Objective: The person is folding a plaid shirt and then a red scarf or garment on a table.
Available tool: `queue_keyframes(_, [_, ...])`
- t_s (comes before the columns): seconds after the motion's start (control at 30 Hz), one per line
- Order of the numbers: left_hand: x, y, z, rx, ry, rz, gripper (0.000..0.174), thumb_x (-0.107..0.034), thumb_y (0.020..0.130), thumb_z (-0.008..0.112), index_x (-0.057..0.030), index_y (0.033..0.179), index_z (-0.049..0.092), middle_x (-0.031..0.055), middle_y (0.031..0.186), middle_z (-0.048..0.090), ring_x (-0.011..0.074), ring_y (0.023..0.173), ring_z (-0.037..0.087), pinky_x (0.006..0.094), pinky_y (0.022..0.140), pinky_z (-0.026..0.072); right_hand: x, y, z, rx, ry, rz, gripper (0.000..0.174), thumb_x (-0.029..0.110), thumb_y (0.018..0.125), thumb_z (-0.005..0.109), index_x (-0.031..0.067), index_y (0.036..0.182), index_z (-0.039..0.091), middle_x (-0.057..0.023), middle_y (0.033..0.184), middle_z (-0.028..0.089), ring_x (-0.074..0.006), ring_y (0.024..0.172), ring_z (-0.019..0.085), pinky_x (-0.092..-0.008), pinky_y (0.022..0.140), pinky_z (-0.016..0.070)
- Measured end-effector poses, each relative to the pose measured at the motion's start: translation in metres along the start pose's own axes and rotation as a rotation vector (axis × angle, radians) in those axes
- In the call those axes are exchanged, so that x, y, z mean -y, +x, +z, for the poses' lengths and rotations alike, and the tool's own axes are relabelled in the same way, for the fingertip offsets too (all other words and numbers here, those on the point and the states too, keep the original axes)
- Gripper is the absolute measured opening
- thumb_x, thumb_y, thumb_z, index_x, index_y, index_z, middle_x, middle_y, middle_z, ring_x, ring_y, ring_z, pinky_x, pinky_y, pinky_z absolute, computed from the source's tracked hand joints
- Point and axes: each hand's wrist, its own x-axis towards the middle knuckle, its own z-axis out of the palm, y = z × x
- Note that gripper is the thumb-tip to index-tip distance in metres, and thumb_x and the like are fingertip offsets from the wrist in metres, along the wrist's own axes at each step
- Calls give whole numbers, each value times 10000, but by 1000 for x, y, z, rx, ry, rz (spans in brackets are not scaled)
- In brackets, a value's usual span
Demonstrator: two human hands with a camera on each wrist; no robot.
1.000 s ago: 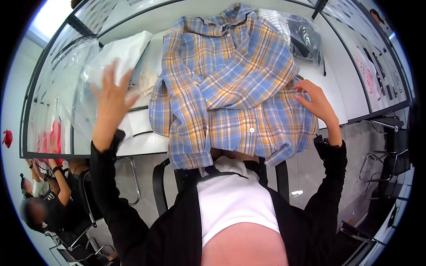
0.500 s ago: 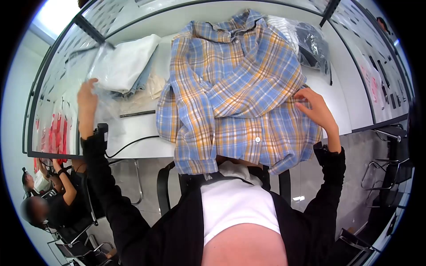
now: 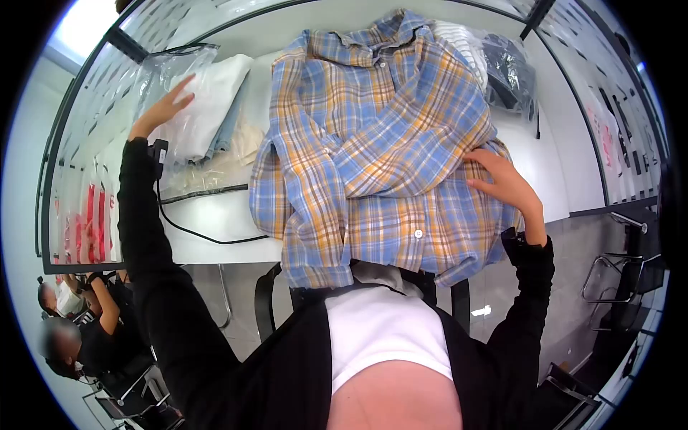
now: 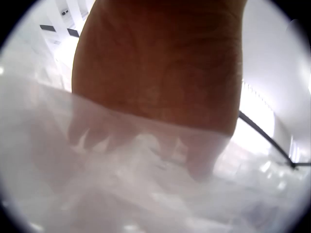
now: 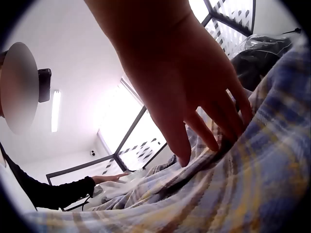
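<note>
A blue, yellow and white plaid shirt [image 3: 387, 136] lies front up on the table, one sleeve folded across its chest. My right hand [image 3: 505, 183] rests on the shirt's right side, and in the right wrist view its fingertips [image 5: 211, 143] touch the cloth. To the left, my left hand [image 3: 166, 109] reaches over a clear plastic bag [image 3: 161, 75] and a folded white garment [image 3: 215, 100], fingers extended. In the left wrist view, a translucent plastic sheet [image 4: 126, 189] covers the fingers of that hand.
Behind the shirt at the right are a striped white garment [image 3: 459, 46] and a dark bagged garment [image 3: 509, 72]. A black cable [image 3: 208, 238] crosses the white table [image 3: 215, 254]. Clear partitions with dark frames [image 3: 534, 18] border the table. Other people [image 3: 89, 337] sit at far left.
My left hand swung out left and low, then moved up and forward over the bagged garment. The plastic there shifted toward the back. My right hand stayed at the shirt's side.
</note>
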Motion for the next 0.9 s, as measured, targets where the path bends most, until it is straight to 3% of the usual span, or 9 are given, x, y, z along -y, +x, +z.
queue_keyframes(0.03, [7, 1, -2, -127, 18, 82, 571, -379, 909, 461, -142, 1388, 260, 123, 1421, 282, 259, 1312, 259, 341, 1068, 193, 0, -3, 0, 21, -8, -12, 417, 160, 769, 645, 16, 1137, 513, -128, 1113, 559, -280, 1033, 535, -343, 910, 407])
queue_keyframes(0.17, [-64, -58, -44, -312, 262, 45, 508, -284, 885, 527, -88, 1325, 366, 109, 1348, 403, 267, 1240, 381, 342, 1031, 276, -4, -7, 0, -7, 13, -17, 414, 174, 763, 648, 24, 1124, 512, -124, 1116, 553, -291, 1034, 528, -349, 906, 403])
queue_keyframes(0.3, [-172, -135, -43, -450, 320, 139, 415, -160, 828, 584, -64, 1218, 479, 119, 1250, 494, 238, 1149, 480, 346, 964, 369, 0, -12, -6, -72, -26, 23, 321, 173, 769, 636, 32, 1040, 537, -109, 1081, 559, -284, 988, 546, -345, 859, 426])
queue_keyframes(0.43, [-235, -189, 30, -160, -100, -42, 391, -56, 782, 621, -25, 1151, 494, 105, 1101, 569, 235, 977, 573, 322, 845, 470, -17, -29, -4, -251, -175, 92, 232, 155, 760, 630, 33, 942, 552, -93, 1015, 567, -275, 932, 560, -340, 808, 444])
queue_keyframes(0.5, [-238, -204, 80, 51, -306, -130, 452, -92, 779, 642, 6, 1180, 457, 142, 1107, 541, 260, 980, 563, 325, 819, 487, -27, -43, 0, -330, -185, 199, 260, 185, 756, 648, 18, 939, 567, -112, 974, 568, -271, 891, 568, -336, 767, 453])
queue_keyframes(0.6, [-222, -210, 138, 119, -278, -111, 552, -116, 773, 657, 50, 1226, 389, 210, 1243, 401, 309, 1025, 529, 334, 821, 485, -45, -66, 9, -386, -180, 358, 351, 246, 738, 684, 6, 969, 573, -136, 958, 566, -269, 863, 575, -342, 732, 460])
queue_keyframes(0.7, [-196, -192, 184, -66, -365, -241, 550, -101, 787, 636, 13, 1261, 382, 156, 1295, 362, 257, 1102, 480, 344, 861, 461, -67, -89, 17, -382, -149, 478, 439, 313, 714, 714, -4, 987, 579, -148, 928, 565, -255, 824, 576, -340, 698, 466])
queue_keyframes(0.8, [-184, -170, 199, -185, -534, -205, 587, -89, 765, 656, -3, 1277, 381, 122, 1309, 342, 229, 1135, 438, 345, 857, 455, -66, -111, 20, -395, -43, 541, 463, 358, 703, 724, -14, 947, 595, -123, 874, 566, -198, 768, 561, -303, 661, 462])
queue_keyframes(0.9, [-175, -153, 203, -130, -734, -114, 654, -124, 730, 697, 23, 1278, 374, 131, 1350, 258, 244, 1108, 459, 330, 857, 446, -60, -129, 26, -416, 37, 623, 444, 349, 702, 730, -21, 910, 601, -101, 825, 563, -166, 747, 558, -278, 648, 455])
